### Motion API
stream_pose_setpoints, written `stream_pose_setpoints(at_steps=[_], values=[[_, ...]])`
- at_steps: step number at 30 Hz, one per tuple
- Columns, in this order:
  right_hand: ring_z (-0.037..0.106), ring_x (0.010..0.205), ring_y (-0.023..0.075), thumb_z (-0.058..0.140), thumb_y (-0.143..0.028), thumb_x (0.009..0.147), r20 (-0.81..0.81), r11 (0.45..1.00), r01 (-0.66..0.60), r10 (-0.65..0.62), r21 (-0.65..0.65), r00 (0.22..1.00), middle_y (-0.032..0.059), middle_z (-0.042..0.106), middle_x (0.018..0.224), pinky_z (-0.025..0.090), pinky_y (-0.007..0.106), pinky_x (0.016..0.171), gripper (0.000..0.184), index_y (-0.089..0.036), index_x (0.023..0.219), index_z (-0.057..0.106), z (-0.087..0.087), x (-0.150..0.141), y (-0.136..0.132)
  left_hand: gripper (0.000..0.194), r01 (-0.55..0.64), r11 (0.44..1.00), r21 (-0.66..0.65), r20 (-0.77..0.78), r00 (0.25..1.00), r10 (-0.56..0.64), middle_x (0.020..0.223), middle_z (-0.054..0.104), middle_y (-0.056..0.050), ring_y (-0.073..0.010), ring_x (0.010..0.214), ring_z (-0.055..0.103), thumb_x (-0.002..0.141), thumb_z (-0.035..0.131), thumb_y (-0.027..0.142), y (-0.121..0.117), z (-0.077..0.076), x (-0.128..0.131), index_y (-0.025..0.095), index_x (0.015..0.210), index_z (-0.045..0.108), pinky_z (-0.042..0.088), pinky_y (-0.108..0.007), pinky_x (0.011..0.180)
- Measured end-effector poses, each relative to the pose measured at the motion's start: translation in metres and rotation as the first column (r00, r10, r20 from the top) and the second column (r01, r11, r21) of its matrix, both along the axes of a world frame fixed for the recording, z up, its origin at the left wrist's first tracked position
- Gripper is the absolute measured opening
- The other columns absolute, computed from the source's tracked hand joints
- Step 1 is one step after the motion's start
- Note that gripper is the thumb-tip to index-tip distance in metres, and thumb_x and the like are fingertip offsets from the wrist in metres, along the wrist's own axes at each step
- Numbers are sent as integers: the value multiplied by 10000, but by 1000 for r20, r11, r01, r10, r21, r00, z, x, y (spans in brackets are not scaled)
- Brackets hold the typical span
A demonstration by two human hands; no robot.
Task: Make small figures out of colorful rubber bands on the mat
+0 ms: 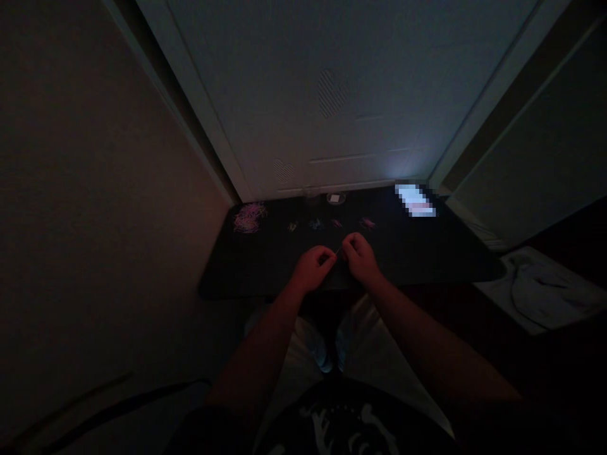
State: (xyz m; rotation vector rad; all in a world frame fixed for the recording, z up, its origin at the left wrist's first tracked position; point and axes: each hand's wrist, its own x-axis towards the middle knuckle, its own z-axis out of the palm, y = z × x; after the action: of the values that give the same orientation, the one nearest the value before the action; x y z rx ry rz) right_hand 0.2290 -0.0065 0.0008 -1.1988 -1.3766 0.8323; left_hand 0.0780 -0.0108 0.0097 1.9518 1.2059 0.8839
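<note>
My left hand [315,265] and my right hand [359,255] meet over the front part of a small dark table [417,253]. Each is closed in a pinch. Between the fingertips runs a thin pale strand [338,251], too small and dim to name more exactly. Just beyond my hands lie small heaps of thin strands in a row: a yellowish heap [293,225], a bluish heap [316,224], a small pink heap [336,223] and another pink heap [367,223]. A larger tangled pile of pink and purple strands [250,217] sits at the table's left end.
Along the back edge stand a small round dish with a white square [336,198] and a dim clear container [312,196]. A bright, blurred-out screen [416,200] lies at the back right. A pale panel [265,95] rises behind the table; light cloth [550,287] lies lower right.
</note>
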Motion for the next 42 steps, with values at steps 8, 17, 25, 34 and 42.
stream_pose_setpoints(at_steps=[8, 17, 25, 34, 42], values=[[427, 502, 92, 465, -299, 804, -88, 996, -78, 75, -35, 993, -30, 511, 624, 347, 231, 499, 115, -206, 740, 449, -1, 1, 2, 147, -20, 1000, -15, 45, 999, 21, 847, 642, -25, -127, 762, 573, 800, 541, 294, 0, 0, 1, 172, 824, 619, 450, -242, 690], [466, 616, 125, 488, -247, 770, 192, 997, -77, 72, 21, 979, -8, 500, 672, 360, 257, 576, 74, -193, 720, 492, 1, -3, -1, 111, -89, 996, 2, 149, 985, 88, 867, 644, -31, -120, 759, 586, 782, 558, 238, 2, -7, -1, 167, 852, 608, 464, -240, 687], [471, 612, 128, 498, -253, 757, 230, 997, -71, 62, 30, 971, -7, 509, 674, 368, 261, 578, 69, -195, 721, 491, 4, -4, -3, 122, -107, 994, 5, 165, 981, 105, 872, 641, -32, -115, 743, 582, 778, 569, 258, 2, -8, -1, 169, 855, 605, 458, -232, 660], [479, 625, 134, 497, -205, 719, 219, 996, -68, 55, 52, 974, -5, 519, 677, 375, 262, 578, 13, -198, 730, 493, 5, -3, -4, 152, -114, 993, -12, 151, 982, 115, 814, 632, -22, -115, 720, 571, 791, 553, 306, 2, -5, -1, 163, 819, 596, 447, -233, 648], [488, 593, 111, 513, -143, 664, 162, 987, -153, 144, 39, 976, 3, 574, 775, 383, 247, 554, 202, -196, 859, 514, 3, -3, -4, 158, -133, 990, -36, 173, 975, 137, 809, 642, -15, -113, 718, 579, 803, 540, 307, 0, 0, 0, 161, 822, 598, 450, -228, 657]])
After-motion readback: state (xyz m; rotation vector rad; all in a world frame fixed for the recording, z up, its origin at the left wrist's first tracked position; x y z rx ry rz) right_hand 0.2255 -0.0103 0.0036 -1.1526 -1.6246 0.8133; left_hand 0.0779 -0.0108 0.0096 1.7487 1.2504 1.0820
